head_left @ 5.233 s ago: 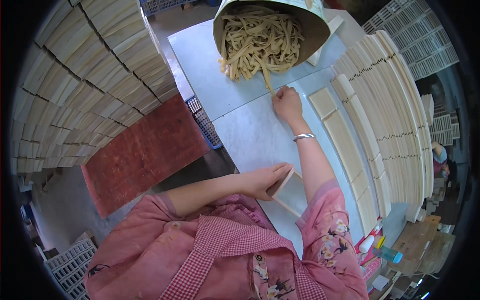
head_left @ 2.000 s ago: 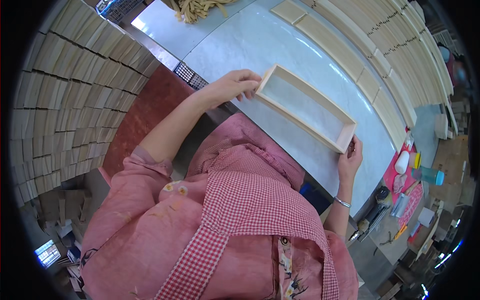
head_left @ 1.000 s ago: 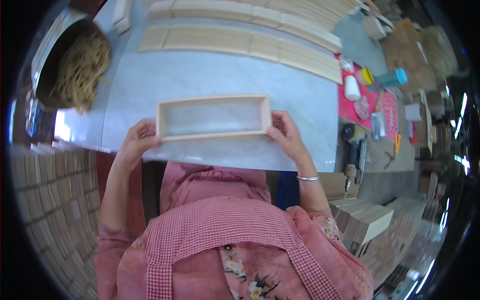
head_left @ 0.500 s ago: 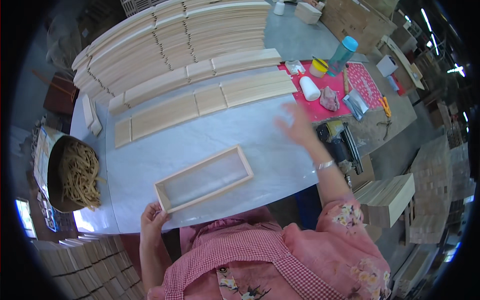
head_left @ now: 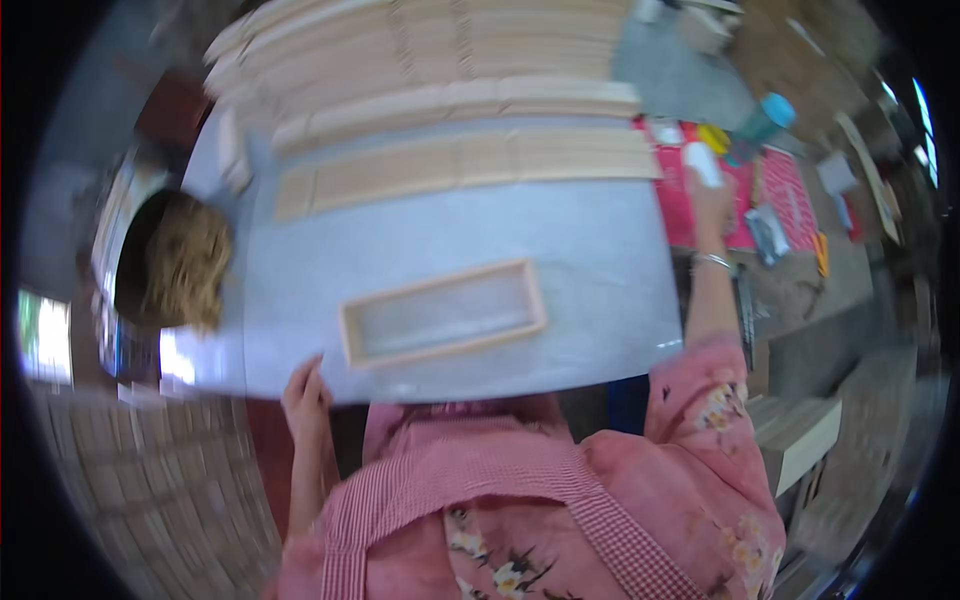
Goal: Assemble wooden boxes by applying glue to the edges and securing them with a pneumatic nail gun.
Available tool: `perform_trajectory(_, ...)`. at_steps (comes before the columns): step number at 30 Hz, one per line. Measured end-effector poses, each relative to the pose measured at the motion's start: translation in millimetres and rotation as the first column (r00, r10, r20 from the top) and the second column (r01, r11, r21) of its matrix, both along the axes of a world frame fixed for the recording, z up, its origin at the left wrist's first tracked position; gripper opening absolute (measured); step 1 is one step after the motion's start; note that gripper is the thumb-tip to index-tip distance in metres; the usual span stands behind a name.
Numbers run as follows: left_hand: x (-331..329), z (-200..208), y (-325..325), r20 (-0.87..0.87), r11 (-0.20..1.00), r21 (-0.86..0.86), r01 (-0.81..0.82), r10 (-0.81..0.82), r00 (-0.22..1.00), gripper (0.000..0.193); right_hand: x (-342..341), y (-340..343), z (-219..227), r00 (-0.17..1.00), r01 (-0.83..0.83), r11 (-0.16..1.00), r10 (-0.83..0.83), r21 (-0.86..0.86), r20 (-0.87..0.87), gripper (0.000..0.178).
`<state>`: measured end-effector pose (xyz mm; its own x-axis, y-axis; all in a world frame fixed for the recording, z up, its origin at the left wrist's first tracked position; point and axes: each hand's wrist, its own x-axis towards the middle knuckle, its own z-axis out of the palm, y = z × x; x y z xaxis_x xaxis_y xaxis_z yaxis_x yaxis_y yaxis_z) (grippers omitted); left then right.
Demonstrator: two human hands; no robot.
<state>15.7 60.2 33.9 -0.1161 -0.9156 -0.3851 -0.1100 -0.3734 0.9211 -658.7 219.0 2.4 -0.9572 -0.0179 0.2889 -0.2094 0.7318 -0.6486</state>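
Observation:
A rectangular wooden frame (head_left: 440,355) of pale thin strips lies on the table, near its front edge. My left hand (head_left: 307,393) is off the frame's near left corner at the table edge, empty, with its fingers loosely bent and apart. On the right, my right hand (head_left: 711,208) is at the pink-red mat (head_left: 795,195), its fingers around the near end of a white bottle (head_left: 703,163). Motion blurs these fingers, and the hand covers part of the mat. Beyond the frame lies a long row of flat pale wooden boards (head_left: 410,175).
Tall stacked boards (head_left: 520,40) line the table's far side. At left stands a bin (head_left: 130,255) of wood-coloured strips (head_left: 190,255). Beside my right hand are a teal bottle (head_left: 758,130), a yellow-topped tub (head_left: 712,138) and an orange-handled tool (head_left: 822,255).
My left hand has let go of the frame's corner and drawn away from it. My right hand has moved right and forward to the white bottle. The whole view has shifted and turned.

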Motion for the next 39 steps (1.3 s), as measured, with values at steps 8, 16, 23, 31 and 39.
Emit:
perform_trajectory(8,-13,-24,2,0.09,0.97,-0.224,0.097,-0.078,0.993,0.036,211,14,65,0.892,-0.404,0.618,0.429,-0.674,-0.142,0.046)
perform_trajectory(16,-22,-49,17,0.366,0.745,-0.579,0.33,-0.124,0.922,0.047,385,-12,34,0.445,-0.734,0.38,0.895,-0.563,0.024,0.048)
perform_trajectory(23,-26,-63,12,0.31,0.763,-0.589,0.266,-0.091,0.946,0.038,427,-36,41,0.259,-0.797,0.221,0.966,-0.562,0.013,0.055)
perform_trajectory(31,-27,-63,11,0.292,0.754,-0.607,0.252,-0.083,0.953,0.035,432,-51,41,0.223,-0.827,0.213,0.974,-0.521,0.045,0.057)
perform_trajectory(39,-26,-61,13,0.31,0.764,-0.588,0.265,-0.09,0.947,0.036,427,-69,41,0.264,-0.885,0.206,0.961,-0.416,-0.084,0.055)
